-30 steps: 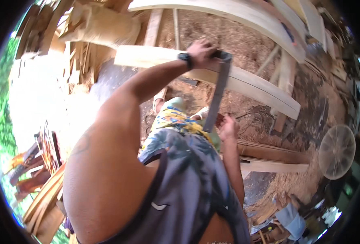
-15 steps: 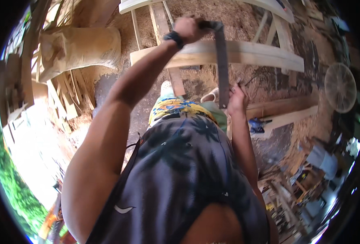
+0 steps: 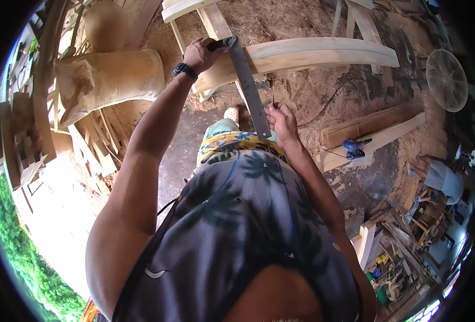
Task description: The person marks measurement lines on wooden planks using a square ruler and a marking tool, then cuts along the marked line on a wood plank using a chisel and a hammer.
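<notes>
Near the left end of a curved pale board [image 3: 323, 51], my left hand [image 3: 199, 56] is closed on the dark stock of a metal square [image 3: 251, 94]. The square's long grey blade runs down across the board toward my body, its lower end above my shorts. Beside that lower end, my right hand [image 3: 280, 123] is closed on a slim pencil-like stick [image 3: 273, 99], pointing upward; its exact kind is too small to tell. The board lies across a wooden crosspiece [image 3: 213, 16].
A stuffed sack [image 3: 117, 78] and offcuts [image 3: 95, 142] lie left. Right are stacked planks [image 3: 371, 121], a blue power tool [image 3: 354, 149], a fan [image 3: 445, 80] and a person in grey [image 3: 444, 182] crouched among scrap wood. Sawdust covers much of the floor.
My left hand has carried the square leftward along the board toward its end. My right hand has moved left with it. The whole view has shifted, showing more of the sack.
</notes>
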{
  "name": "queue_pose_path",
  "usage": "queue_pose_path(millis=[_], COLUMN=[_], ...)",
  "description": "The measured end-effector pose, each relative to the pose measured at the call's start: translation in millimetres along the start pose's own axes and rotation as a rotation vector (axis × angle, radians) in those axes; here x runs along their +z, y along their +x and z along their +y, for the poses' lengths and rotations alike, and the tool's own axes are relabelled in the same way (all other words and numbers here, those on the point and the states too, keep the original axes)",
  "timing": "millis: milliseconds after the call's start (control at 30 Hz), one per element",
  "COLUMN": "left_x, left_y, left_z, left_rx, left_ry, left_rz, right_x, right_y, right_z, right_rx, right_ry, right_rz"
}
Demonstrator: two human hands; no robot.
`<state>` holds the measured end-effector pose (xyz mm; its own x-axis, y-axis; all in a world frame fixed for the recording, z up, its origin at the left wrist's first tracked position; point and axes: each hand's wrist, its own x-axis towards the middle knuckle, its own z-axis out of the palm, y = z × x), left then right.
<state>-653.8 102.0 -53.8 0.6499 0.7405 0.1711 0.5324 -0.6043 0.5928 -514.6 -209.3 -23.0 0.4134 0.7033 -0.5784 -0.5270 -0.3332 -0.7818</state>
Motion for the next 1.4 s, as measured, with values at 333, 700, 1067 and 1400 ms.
queue_pose_path(millis=[333, 700, 1067, 1400], left_x=[0, -11, 2, -2], left_y=[-15, 16, -6, 25], left_z=[9, -70, -20, -6], left_rx=[-0.127, 0.008, -0.081, -0.025], left_ry=[0.042, 0.065, -0.007, -0.71], left_rz=[-0.119, -0.277, -0.329, -0.427], right_x=[-15, -6, -23, 58], right_y=[-17, -34, -5, -15], right_z=[21, 47, 97, 93], right_rx=[0.119, -0.103, 0.14, 0.283], right_ry=[0.032, -0.243, 0.301, 0.397], right_rz=[-0.103, -0.123, -0.008, -0.017])
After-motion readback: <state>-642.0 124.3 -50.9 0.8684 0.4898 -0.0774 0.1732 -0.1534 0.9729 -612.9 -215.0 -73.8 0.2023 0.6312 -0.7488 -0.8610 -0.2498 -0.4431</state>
